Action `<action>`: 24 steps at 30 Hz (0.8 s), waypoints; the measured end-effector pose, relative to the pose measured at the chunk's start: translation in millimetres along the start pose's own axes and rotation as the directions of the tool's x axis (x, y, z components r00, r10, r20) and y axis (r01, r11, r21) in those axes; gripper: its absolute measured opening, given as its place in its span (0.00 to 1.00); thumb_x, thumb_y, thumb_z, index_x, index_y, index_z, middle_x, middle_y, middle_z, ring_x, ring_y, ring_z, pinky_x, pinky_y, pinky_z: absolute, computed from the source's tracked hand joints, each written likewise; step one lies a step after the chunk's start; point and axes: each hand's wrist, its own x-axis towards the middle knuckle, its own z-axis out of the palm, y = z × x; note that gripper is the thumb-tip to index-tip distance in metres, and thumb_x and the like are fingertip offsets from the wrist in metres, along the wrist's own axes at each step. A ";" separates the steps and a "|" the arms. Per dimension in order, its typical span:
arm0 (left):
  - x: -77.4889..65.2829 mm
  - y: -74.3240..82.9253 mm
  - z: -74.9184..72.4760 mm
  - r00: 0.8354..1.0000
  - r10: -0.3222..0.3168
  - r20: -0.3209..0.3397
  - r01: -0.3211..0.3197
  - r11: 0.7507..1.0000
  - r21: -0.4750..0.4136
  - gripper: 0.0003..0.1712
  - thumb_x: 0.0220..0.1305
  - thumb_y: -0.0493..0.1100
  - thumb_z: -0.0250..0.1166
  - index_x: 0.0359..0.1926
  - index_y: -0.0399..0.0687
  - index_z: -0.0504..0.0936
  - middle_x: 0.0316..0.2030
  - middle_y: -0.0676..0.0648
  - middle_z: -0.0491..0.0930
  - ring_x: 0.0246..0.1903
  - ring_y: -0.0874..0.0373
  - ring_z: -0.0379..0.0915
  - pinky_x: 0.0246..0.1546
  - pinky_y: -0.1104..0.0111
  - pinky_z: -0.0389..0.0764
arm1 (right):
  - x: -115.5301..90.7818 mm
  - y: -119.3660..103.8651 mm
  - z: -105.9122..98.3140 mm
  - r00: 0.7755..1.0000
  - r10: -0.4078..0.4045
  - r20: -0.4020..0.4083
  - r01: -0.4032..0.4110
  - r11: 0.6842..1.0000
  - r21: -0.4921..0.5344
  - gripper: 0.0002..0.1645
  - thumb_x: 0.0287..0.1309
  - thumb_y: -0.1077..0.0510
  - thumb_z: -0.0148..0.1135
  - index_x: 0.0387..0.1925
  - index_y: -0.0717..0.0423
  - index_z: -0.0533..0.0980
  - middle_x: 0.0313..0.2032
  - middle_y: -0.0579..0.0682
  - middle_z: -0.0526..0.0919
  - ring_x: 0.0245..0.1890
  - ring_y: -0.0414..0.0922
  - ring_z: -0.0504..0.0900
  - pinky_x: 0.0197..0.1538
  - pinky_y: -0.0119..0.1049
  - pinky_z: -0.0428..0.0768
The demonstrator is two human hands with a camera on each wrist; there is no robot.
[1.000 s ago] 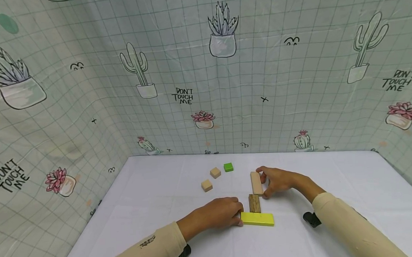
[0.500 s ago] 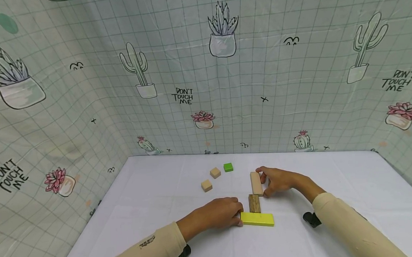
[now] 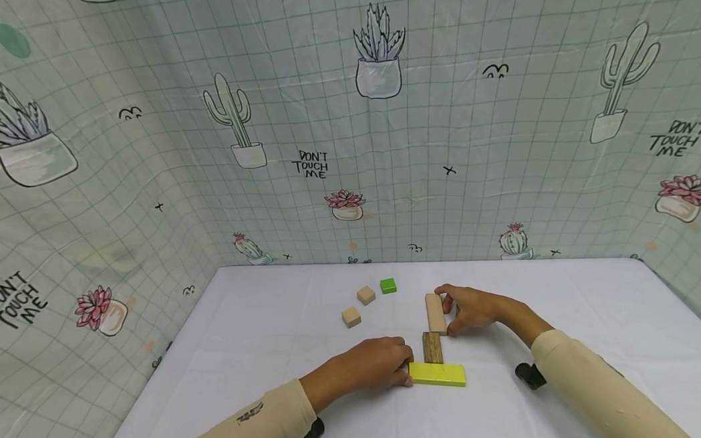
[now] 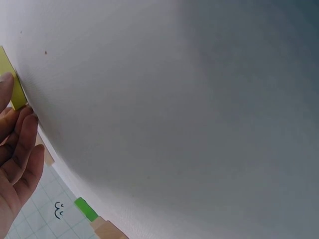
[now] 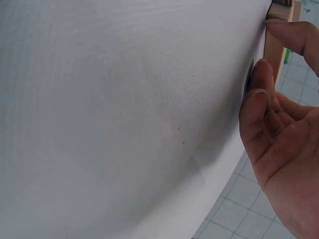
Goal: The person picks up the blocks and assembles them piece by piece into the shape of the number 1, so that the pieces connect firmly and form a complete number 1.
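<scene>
Brown block (image 3: pixel 433 347): lies flat on the white table (image 3: pixel 260 311), grain showing; I take it as my landmark.
Yellow block (image 3: pixel 437 374): lies crosswise against the brown block's near end, so from here the two look like an upside-down T.
Pale block (image 3: pixel 435 313): lies lengthwise at the brown block's far end; I see no gap between their ends.
Left hand (image 3: pixel 374 363): left of the brown block, gripping the yellow block's left end narrowly, thumb on the near side; my left wrist view shows that thumb against yellow.
Right hand (image 3: pixel 475 306): right of and beyond the brown block, holding the pale block by its right side, thumb near one end, fingers toward the other.
Wooden cubes: a nearer one (image 3: pixel 351 317) and a farther one (image 3: pixel 366 295), both beyond and left of the brown block, apart from each other.
Green block (image 3: pixel 388 286): beyond the brown block and slightly left, just beside the farther cube.
Backdrop (image 3: pixel 446 213): cactus-printed grid cloth, well beyond the brown block.
</scene>
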 end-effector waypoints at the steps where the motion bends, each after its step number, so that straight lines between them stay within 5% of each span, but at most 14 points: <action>1: -0.1 0.1 0.1 1.000 -0.001 -0.001 0.001 1.000 0.002 0.20 0.63 0.54 0.70 0.51 0.50 0.84 0.34 0.58 0.77 0.30 0.70 0.66 0.34 0.78 0.72 | -0.3 -0.4 0.0 1.000 0.000 -0.001 0.000 1.000 -0.002 0.52 0.47 0.60 0.77 0.69 0.68 0.59 0.44 0.50 0.77 0.38 0.43 0.73 0.46 0.39 0.74; 24: -0.8 -1.7 0.2 1.000 0.021 -0.004 -0.021 1.000 0.017 0.20 0.64 0.55 0.69 0.51 0.51 0.84 0.35 0.58 0.77 0.30 0.70 0.66 0.35 0.78 0.72 | 6.5 -1.1 3.3 1.000 0.020 -0.016 -0.021 1.000 -0.018 0.51 0.47 0.59 0.77 0.70 0.65 0.61 0.45 0.49 0.78 0.39 0.44 0.74 0.45 0.40 0.75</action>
